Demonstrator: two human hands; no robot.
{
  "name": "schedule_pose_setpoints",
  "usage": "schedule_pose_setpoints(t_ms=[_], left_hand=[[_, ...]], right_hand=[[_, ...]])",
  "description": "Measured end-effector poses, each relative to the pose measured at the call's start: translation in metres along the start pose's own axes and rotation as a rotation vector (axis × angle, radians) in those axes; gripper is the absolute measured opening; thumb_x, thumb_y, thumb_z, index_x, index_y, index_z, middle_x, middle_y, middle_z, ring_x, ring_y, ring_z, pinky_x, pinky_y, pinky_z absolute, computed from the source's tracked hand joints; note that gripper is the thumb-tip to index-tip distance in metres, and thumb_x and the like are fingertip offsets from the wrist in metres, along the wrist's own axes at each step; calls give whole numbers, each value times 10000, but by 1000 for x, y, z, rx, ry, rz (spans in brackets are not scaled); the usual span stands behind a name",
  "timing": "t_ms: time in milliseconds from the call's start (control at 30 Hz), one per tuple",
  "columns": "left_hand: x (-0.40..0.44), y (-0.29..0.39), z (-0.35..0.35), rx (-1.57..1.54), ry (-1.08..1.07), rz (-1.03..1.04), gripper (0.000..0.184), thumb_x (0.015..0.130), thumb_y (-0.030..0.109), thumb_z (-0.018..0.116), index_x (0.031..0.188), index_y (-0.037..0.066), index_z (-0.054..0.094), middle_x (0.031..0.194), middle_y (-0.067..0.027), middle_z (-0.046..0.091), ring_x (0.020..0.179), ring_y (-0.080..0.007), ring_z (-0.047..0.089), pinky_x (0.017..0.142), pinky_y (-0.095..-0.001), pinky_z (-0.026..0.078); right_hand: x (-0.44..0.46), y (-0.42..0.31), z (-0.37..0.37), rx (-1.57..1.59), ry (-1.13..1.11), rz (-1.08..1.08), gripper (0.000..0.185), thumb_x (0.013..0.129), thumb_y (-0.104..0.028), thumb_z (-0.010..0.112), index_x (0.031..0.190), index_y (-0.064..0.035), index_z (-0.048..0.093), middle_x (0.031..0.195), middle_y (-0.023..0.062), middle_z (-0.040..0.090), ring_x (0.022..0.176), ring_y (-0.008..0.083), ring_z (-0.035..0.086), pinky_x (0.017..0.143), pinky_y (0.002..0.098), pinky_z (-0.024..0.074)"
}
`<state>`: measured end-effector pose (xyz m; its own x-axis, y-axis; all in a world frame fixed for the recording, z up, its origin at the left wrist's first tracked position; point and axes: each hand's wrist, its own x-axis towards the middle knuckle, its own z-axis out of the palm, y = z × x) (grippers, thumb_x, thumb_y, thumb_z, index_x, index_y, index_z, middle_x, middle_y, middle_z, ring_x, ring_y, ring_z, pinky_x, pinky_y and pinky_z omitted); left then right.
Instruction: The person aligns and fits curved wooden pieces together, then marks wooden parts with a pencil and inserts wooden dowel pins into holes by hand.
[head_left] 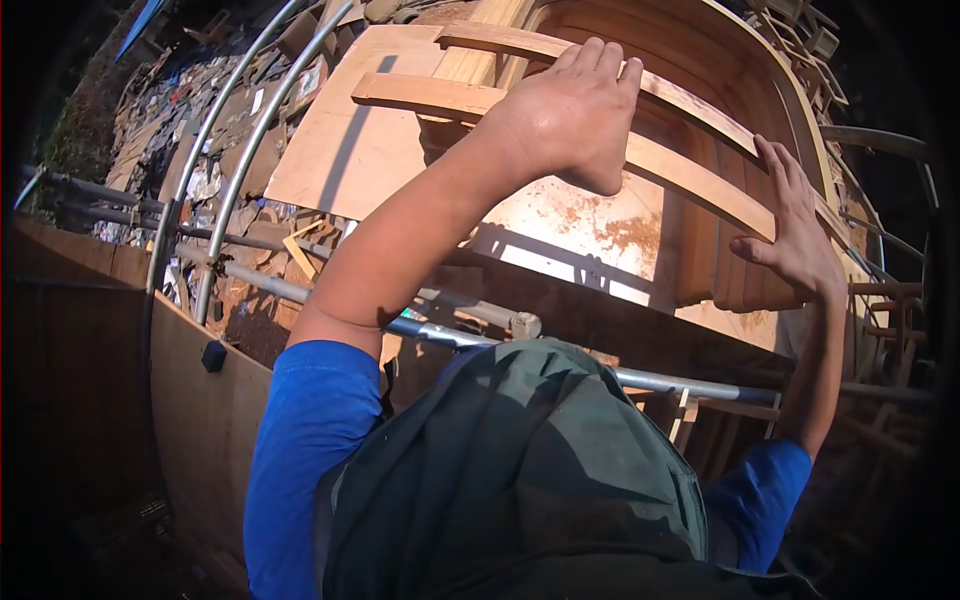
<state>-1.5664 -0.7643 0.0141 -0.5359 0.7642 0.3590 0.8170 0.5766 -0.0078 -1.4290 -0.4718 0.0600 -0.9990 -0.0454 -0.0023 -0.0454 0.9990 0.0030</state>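
Note:
Two long wooden slats lie side by side above a wooden box-like frame. My left hand [583,117] is closed over the far slat [700,103] near its middle, its wrist crossing above the near slat [700,183]. At the right end of the near slat is my right hand [797,228], its fingers reaching up to the far slat and its thumb below the near slat's end. The undersides of both grips are hidden. Behind and below the slats is the wooden frame [760,45], with rounded, stepped inner walls.
A pale plywood sheet [330,130] lies to the left of the frame. Metal pipes [255,130] curve up on the left, and another pipe [690,385] crosses before my body. Scattered debris [150,140] covers the ground at far left. Wooden pieces [890,320] stand at right.

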Motion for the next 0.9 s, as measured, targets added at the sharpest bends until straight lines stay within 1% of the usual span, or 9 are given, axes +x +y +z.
schedule_pose_setpoints(t_ms=[267, 333, 367, 433, 467, 500, 700, 767, 900], left_hand=[[12, 0, -18, -44, -111, -5, 658, 677, 178, 704, 1236, -105, 503, 1217, -276, 550, 1246, -412, 506, 1122, -452, 406], [15, -1, -15, -24, -89, -12, 738, 681, 181, 738, 1328, -57, 474, 1255, -262, 529, 1258, -410, 493, 1108, -455, 405], [16, 0, -13, -20, -10, 32, 598, 678, 170, 698, 1198, -67, 522, 1142, -245, 561, 1164, -395, 535, 1086, -444, 415], [20, 5, -19, 24, -85, -10, 806, 670, 208, 759, 1372, -48, 457, 1270, -251, 530, 1263, -408, 497, 1149, -452, 373], [20, 5, -19, 40, -81, 3, 846, 648, 219, 779, 1383, -44, 453, 1278, -251, 526, 1267, -406, 492, 1146, -459, 375], [21, 4, -18, 47, -72, 14, 839, 648, 199, 782, 1387, -35, 460, 1287, -244, 524, 1276, -408, 481, 1145, -464, 380], [33, -6, -11, -7, -96, -42, 782, 698, 169, 809, 1382, -19, 483, 1231, -219, 527, 1189, -416, 542, 1050, -443, 469], [34, 0, -16, 1, -121, -90, 803, 677, 220, 815, 1369, -43, 503, 1293, -238, 541, 1218, -404, 556, 1075, -435, 472], [20, 2, -12, 12, -4, 42, 851, 672, 246, 819, 1393, -52, 478, 1226, -233, 585, 1211, -399, 571, 1066, -436, 479]], right_hand=[[19, 12, 6, 20, 65, -42, 1108, 636, -613, 732, 1507, -25, 379, 1381, 230, 461, 1326, 420, 440, 1113, 533, 389], [18, 20, 10, 20, 106, -83, 1053, 671, -572, 746, 1474, 3, 381, 1315, 212, 468, 1302, 393, 440, 1109, 491, 384], [18, 20, 9, 0, 91, -70, 1051, 687, -591, 761, 1460, 14, 385, 1308, 210, 476, 1299, 387, 437, 1115, 481, 380], [18, 22, 15, -25, 97, -48, 1031, 725, -619, 753, 1457, 11, 393, 1293, 223, 494, 1277, 389, 455, 1111, 473, 376], [19, 27, 23, 6, 173, -69, 1002, 708, -656, 746, 1392, 19, 460, 1245, 223, 528, 1220, 383, 491, 1079, 463, 387], [19, 30, 26, 38, 253, -113, 983, 692, -693, 738, 1327, 27, 526, 1197, 222, 561, 1163, 378, 528, 1047, 454, 397], [26, 29, 20, 19, 191, -63, 991, 688, -717, 739, 1323, 22, 559, 1203, 216, 587, 1174, 369, 548, 1027, 448, 430], [25, 27, 20, 23, 207, -71, 976, 708, -704, 730, 1331, 26, 549, 1215, 222, 592, 1187, 379, 555, 1035, 454, 436], [0, 34, 24, -8, 312, -159, 1022, 726, -658, 755, 1446, 9, 470, 1315, 245, 558, 1242, 406, 545, 1064, 493, 438]])
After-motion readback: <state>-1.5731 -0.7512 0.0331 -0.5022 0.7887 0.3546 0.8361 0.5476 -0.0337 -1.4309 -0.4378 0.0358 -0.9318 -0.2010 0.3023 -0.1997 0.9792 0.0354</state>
